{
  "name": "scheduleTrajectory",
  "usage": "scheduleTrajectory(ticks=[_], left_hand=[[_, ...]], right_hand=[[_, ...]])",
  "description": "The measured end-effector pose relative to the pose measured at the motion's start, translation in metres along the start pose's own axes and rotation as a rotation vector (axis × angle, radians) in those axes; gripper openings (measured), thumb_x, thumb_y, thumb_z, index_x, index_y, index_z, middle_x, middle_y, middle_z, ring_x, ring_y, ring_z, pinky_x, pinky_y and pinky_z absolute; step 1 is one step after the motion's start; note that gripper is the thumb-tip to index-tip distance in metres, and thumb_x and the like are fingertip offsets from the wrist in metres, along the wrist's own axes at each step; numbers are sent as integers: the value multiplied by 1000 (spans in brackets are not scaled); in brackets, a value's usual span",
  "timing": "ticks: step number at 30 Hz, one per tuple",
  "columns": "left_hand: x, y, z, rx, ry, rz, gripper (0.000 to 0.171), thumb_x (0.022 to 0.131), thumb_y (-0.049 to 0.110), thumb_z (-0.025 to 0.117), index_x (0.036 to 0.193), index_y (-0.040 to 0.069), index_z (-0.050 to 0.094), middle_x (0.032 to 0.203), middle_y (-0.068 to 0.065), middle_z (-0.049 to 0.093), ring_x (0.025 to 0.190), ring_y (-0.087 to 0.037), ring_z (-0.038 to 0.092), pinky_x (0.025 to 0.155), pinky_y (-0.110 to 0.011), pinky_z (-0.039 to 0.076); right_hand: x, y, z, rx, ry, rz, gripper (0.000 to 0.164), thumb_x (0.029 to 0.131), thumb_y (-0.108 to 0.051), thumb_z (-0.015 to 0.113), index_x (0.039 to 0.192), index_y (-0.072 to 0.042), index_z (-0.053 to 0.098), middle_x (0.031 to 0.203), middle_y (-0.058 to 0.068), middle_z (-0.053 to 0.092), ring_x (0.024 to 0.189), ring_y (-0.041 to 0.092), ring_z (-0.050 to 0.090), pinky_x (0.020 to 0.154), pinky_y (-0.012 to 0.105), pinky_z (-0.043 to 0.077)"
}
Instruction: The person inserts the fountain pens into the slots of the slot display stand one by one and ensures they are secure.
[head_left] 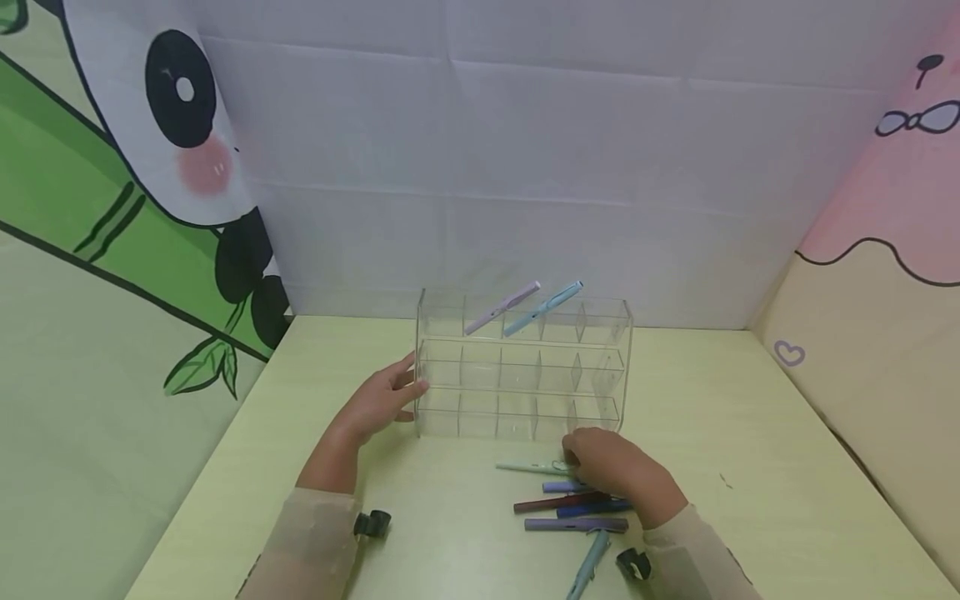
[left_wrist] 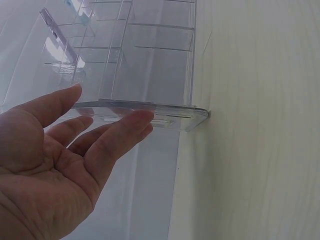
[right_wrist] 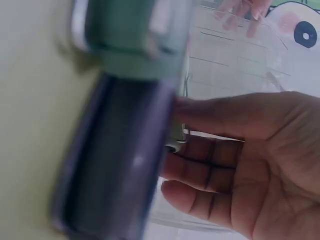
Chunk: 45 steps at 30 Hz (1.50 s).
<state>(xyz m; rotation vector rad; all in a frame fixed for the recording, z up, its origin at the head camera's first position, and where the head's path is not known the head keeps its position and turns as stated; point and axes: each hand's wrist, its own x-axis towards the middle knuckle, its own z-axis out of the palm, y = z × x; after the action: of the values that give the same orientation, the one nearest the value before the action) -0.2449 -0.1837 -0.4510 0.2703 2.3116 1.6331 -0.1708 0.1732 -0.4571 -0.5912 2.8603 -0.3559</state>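
A clear acrylic rack point(head_left: 517, 377) with three tiers of small compartments stands on the table. Beside its left end, my left hand point(head_left: 378, 404) touches the side panel with extended fingers, the thumb near the front edge. Two pens, one lavender point(head_left: 501, 309) and one light blue point(head_left: 543, 309), lean in the top tier. In front of the rack's right part, my right hand point(head_left: 618, 468) pinches a light green pen point(head_left: 528, 467) by its clip end, partly hidden by the fingers. In the right wrist view, thumb and fingers close around that pen point(right_wrist: 177, 132).
Below the right hand lie several pens: a dark red one point(head_left: 551, 503), a blue one point(head_left: 592, 508), a purple one point(head_left: 573, 525) and a grey-green one point(head_left: 588, 567). A white cloth wall point(head_left: 525, 167) rises behind the table point(head_left: 712, 433), with printed cloth on both sides.
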Motion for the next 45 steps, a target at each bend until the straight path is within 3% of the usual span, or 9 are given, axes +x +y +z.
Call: scheduleTrajectory(ticks=[9,15,19,22,26,30,34,39,45], left_hand=[[-1,0,0,8,-6,0,78,94,47,62,157,34,18,158,-16,31,133,-35,50,93,-44,56],[-2,1,-1,15,-5,-6,76,96,45,61,158,34,17,159,-17,29,132,-35,51,95,-45,55],[-2,-1,-1,20,-1,-6,77,95,46,62,157,35,18,159,-16,30,132,-35,51,94,-44,55],[-1,-2,-1,23,4,-4,77,95,46,62,157,35,18,159,-16,31,133,-33,50,93,-44,56],[-1,0,-1,26,2,-4,74,97,41,61,157,34,18,158,-16,31,133,-33,50,93,-44,56],[-1,0,-2,31,0,-2,77,95,45,62,157,35,18,159,-16,30,134,-33,49,93,-43,56],[0,-1,-1,30,8,0,78,93,48,63,157,35,19,158,-16,31,133,-34,50,93,-44,56],[1,-3,2,28,0,-4,78,94,47,62,157,36,19,158,-16,33,133,-34,50,94,-44,56],[1,-1,1,27,17,5,76,94,47,62,157,36,19,157,-15,35,133,-33,50,92,-44,57]], right_hand=[[-16,9,-30,136,51,-41,14,88,-15,73,88,-20,61,80,-13,59,72,8,52,66,29,48],[-21,5,-44,179,203,-106,12,90,-17,72,98,-21,64,95,-11,64,89,9,62,78,33,55],[-19,-1,-43,222,274,-126,20,93,-18,69,112,-17,62,112,-2,65,99,15,64,85,38,56],[-16,-5,-39,238,301,-171,23,95,-17,67,117,-14,62,116,0,64,99,17,64,86,39,57],[-13,-10,-32,235,322,-258,24,96,-15,65,120,-15,63,116,-2,64,98,14,66,85,36,58],[-8,-12,-24,269,292,-291,29,98,-17,62,127,-18,61,114,-8,66,97,7,66,83,28,58],[-2,-8,-19,352,270,-306,35,100,-19,58,135,-17,56,112,-7,67,95,7,67,83,27,58],[3,6,-19,480,310,-273,40,103,-24,53,142,-17,48,107,-5,66,95,13,69,79,28,58],[15,33,-52,792,446,-299,39,103,-20,52,139,-9,41,107,15,65,95,23,69,80,37,60]])
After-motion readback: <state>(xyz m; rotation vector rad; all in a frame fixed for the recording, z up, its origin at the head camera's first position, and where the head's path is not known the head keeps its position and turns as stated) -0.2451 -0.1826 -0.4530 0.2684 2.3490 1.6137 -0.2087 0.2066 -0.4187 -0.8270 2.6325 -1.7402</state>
